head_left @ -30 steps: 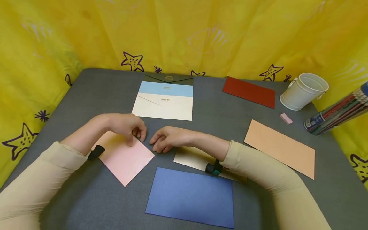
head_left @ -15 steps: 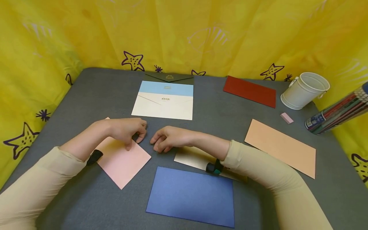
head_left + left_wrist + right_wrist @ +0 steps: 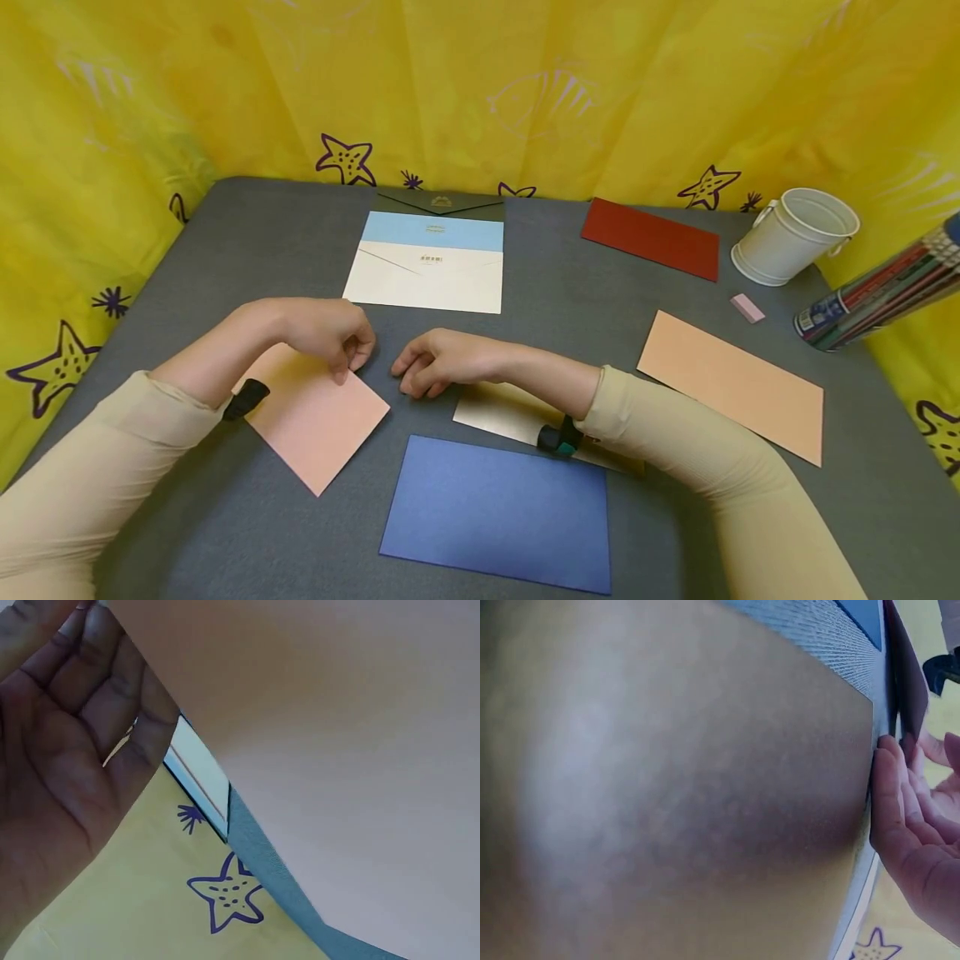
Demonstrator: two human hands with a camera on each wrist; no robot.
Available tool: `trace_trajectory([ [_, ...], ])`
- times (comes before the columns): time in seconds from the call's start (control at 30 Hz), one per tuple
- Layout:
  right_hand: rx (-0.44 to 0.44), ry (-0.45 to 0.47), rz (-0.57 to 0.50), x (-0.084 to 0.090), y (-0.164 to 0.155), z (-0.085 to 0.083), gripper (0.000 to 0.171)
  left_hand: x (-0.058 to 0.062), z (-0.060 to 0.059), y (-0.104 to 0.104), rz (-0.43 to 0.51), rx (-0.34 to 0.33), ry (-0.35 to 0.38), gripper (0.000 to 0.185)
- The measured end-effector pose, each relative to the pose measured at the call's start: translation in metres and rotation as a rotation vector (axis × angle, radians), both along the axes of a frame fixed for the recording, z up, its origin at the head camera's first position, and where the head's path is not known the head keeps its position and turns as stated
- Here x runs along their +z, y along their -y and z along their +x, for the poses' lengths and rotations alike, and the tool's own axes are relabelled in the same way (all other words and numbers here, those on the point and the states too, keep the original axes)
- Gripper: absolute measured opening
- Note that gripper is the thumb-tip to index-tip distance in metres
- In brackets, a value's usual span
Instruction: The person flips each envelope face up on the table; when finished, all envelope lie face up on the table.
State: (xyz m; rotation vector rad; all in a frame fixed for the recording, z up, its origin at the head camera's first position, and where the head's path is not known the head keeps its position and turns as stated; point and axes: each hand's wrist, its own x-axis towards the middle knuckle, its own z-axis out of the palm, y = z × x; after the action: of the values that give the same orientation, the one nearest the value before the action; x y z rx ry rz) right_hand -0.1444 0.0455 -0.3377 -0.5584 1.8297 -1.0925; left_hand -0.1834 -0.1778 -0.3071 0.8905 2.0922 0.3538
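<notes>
Plainly, the left hand [image 3: 324,332] pinches pink paper [image 3: 318,429] near the right hand [image 3: 448,359].

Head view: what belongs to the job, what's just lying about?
Likely job:
pale pink paper rectangle, in the left grip
white paper envelope
light blue paper envelope
dark green paper envelope
blue paper rectangle
gold paper rectangle
peach paper rectangle
red paper rectangle

Apparently lying about:
white round bucket
small pink block
clear tube of pencils

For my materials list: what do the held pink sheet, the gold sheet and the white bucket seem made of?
Pink sheet: likely matte paper or card, flat, without gloss.
Gold sheet: probably metallic-finish paper, with soft sheen.
White bucket: perhaps painted metal, given rim and handles; plastic possible.
</notes>
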Motion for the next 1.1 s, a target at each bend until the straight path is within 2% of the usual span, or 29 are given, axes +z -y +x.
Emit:
trace_trajectory([
  [0.1,-0.007,-0.001,-0.013,0.001,0.000,0.000,0.038,0.005,-0.002,-0.003,0.049,0.019,-0.012,0.016],
  [0.2,-0.033,-0.005,-0.042,0.002,-0.001,0.000,0.034,0.009,-0.005,-0.006,0.133,0.043,-0.061,0.012],
  [0.4,-0.187,-0.062,-0.087,0.005,-0.007,-0.006,0.020,0.016,-0.011,-0.016,0.254,0.133,-0.261,0.008],
  [0.5,-0.280,-0.085,-0.099,0.007,-0.013,-0.012,0.021,0.019,-0.012,-0.020,0.279,0.191,-0.349,0.006],
  [0.6,-0.341,-0.094,-0.103,0.012,-0.021,-0.017,0.024,0.022,-0.014,-0.021,0.289,0.258,-0.402,0.006],
  [0.8,-0.393,-0.086,-0.101,0.021,-0.046,-0.025,0.022,0.029,-0.019,-0.011,0.277,0.383,-0.436,0.010],
  [0.93,-0.418,-0.112,-0.107,0.028,-0.066,-0.031,0.022,0.032,-0.024,-0.001,0.272,0.459,-0.456,0.015],
  [1.0,-0.433,-0.126,-0.112,0.032,-0.076,-0.034,0.023,0.032,-0.027,0.004,0.273,0.511,-0.454,0.020],
  [1.1,-0.469,-0.134,-0.123,0.037,-0.089,-0.038,0.023,0.031,-0.032,0.012,0.290,0.615,-0.412,0.030],
])
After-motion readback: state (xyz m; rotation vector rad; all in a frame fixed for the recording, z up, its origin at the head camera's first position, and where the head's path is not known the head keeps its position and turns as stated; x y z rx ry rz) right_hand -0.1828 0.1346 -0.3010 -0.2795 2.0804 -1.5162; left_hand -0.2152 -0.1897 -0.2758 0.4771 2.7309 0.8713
